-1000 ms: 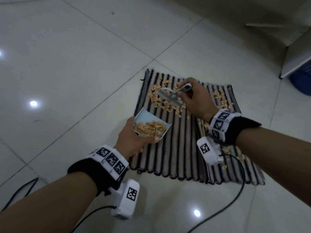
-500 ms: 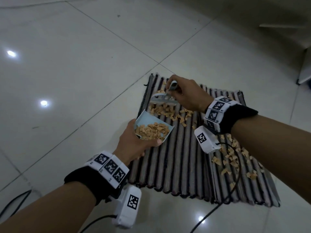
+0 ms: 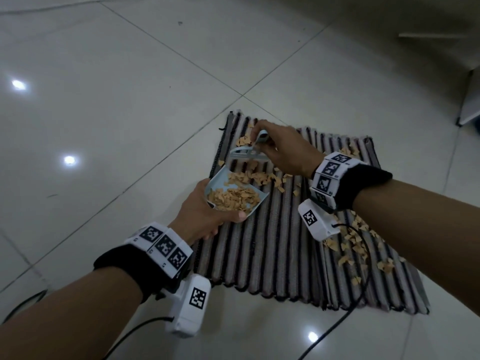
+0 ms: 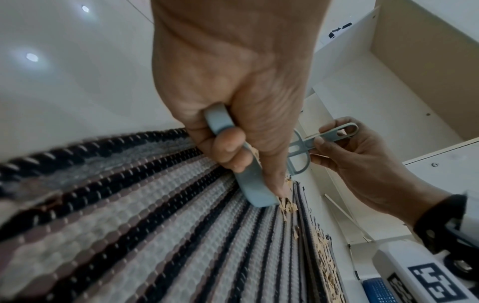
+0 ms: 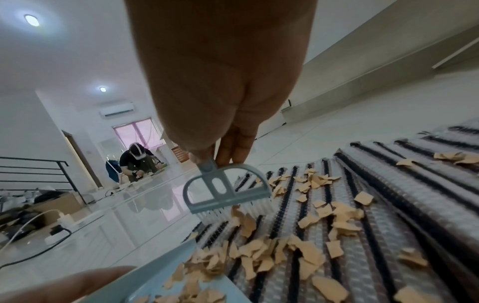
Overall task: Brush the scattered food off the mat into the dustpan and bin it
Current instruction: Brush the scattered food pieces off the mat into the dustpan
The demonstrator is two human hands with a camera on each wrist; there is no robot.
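Tan food flakes [image 3: 255,178] now lie drawn up against the pale blue plastic dustpan's [image 3: 220,178] lip near the striped woven mat's [image 3: 272,242] far left corner, some newly inside. The right hand [image 3: 285,152] pinches the small grey-blue brush [image 3: 248,155]; the left hand [image 3: 205,216] grips the dustpan. More flakes remain along the mat's right edge, so sweeping seems unfinished.

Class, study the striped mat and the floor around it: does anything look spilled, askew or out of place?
Yes. Tan food flakes lie scattered over the striped mat, with clusters under the right forearm, at its far edge and before the dustpan. The left hand holds the partly filled dustpan; the right hand holds the brush.
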